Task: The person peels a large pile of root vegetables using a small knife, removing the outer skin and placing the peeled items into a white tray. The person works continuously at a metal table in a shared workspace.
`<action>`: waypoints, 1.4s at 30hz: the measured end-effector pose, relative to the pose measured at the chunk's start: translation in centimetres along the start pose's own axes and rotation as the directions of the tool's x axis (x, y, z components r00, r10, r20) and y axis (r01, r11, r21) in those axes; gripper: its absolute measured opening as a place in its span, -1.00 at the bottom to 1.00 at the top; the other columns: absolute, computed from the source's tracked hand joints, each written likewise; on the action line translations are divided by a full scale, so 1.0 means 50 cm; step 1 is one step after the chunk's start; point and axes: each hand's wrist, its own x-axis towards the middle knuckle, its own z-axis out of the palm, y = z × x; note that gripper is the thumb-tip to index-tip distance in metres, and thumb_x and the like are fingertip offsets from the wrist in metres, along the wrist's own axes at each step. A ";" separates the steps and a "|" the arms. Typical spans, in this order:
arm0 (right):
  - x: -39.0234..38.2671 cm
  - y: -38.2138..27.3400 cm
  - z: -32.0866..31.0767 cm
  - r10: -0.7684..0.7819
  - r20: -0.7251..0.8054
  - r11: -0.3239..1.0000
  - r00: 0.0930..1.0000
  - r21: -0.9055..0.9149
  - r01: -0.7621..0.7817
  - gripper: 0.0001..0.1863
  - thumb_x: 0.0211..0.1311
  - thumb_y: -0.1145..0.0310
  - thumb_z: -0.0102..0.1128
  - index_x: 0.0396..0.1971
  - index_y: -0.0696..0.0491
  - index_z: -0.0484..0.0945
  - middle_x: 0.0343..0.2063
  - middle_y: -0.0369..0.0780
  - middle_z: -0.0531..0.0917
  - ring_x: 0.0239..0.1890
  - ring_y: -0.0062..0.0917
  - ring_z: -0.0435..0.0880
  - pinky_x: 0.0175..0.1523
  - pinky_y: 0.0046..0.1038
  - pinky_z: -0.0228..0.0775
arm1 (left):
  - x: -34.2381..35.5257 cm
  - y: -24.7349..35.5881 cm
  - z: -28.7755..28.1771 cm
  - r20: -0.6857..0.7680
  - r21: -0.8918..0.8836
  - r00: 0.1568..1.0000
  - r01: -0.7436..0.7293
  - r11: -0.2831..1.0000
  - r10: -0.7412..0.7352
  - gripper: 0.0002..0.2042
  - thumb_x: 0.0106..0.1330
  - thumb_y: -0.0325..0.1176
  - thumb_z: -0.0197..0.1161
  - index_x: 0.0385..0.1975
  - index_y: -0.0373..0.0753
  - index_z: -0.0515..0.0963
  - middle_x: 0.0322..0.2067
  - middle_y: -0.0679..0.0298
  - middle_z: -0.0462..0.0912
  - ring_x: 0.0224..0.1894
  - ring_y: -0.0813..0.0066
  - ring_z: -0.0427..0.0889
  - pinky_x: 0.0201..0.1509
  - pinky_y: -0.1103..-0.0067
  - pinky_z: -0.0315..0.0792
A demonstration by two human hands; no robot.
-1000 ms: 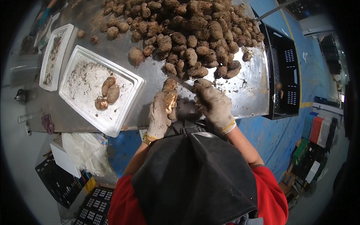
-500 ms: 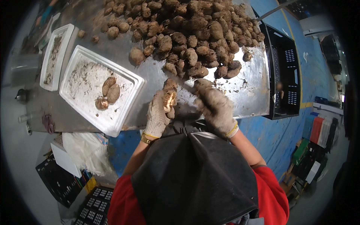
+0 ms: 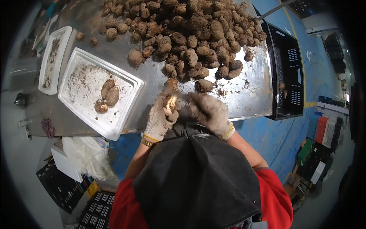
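Gripped in my gloved left hand is a brown, hairy taro corm, with a strip of pale flesh bared along one side. My gloved right hand is closed beside it, its fingers smeared by motion. From that hand a blurred grey blade, seemingly a knife, reaches to the corm; its handle is hidden in the glove. Just beyond my right hand a loose taro lies on the metal table. To the left, a white foam tray holds three taros and crumbs of soil.
A large heap of unpeeled taros covers the table's far side. A narrower white tray with dirt stands at the far left. Against the table's right edge is a black plastic crate. Below on the left hangs a whitish sack.
My right hand has moved left, closer to the corm, uncovering the loose taro behind it. The blade now crosses beside the pale strip. My left hand keeps its hold; the view has shifted slightly.
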 end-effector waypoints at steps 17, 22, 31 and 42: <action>0.001 -0.014 0.006 -0.057 -0.091 0.938 0.994 0.335 0.084 -0.62 0.28 0.20 0.27 0.07 -0.07 0.59 -0.37 -0.23 0.61 -0.31 -0.31 0.66 -0.28 -0.36 0.50 | 0.039 -0.013 -0.050 -0.014 -0.186 0.999 0.040 0.982 -0.043 -0.62 0.55 -0.02 -0.06 -0.02 -0.20 0.50 -0.31 0.24 0.66 -0.48 0.54 0.56 -0.55 0.68 0.42; 0.010 -0.030 -0.005 -0.125 0.105 0.976 0.987 0.190 0.103 -0.58 0.28 0.13 0.22 0.11 -0.12 0.56 -0.35 -0.20 0.60 -0.22 -0.30 0.64 -0.22 -0.31 0.51 | 0.034 -0.030 -0.037 -0.113 0.143 0.983 -0.127 0.981 0.144 -0.65 0.58 -0.12 -0.09 0.05 -0.22 0.51 -0.21 0.24 0.68 -0.32 0.50 0.64 -0.32 0.58 0.59; 0.020 -0.023 -0.040 -0.031 0.031 0.939 0.999 0.342 0.018 -0.66 0.34 0.23 0.18 0.08 -0.07 0.57 -0.39 -0.21 0.64 -0.39 -0.25 0.62 -0.20 -0.31 0.51 | -0.006 -0.013 -0.008 -0.005 0.493 0.926 -0.327 0.807 0.378 -0.56 0.59 -0.01 -0.13 0.02 -0.27 0.54 -0.39 0.33 0.65 -0.51 0.63 0.58 -0.51 0.72 0.45; 0.008 0.028 0.010 -0.051 -0.207 0.976 0.977 0.195 0.093 -0.57 0.31 0.13 0.21 0.09 0.02 0.57 -0.36 -0.22 0.63 -0.35 -0.35 0.66 -0.31 -0.38 0.51 | -0.004 0.020 0.001 0.075 -0.022 0.997 -0.008 1.000 0.010 -0.50 0.56 0.04 -0.12 0.06 -0.30 0.54 -0.38 0.29 0.67 -0.52 0.64 0.59 -0.52 0.74 0.44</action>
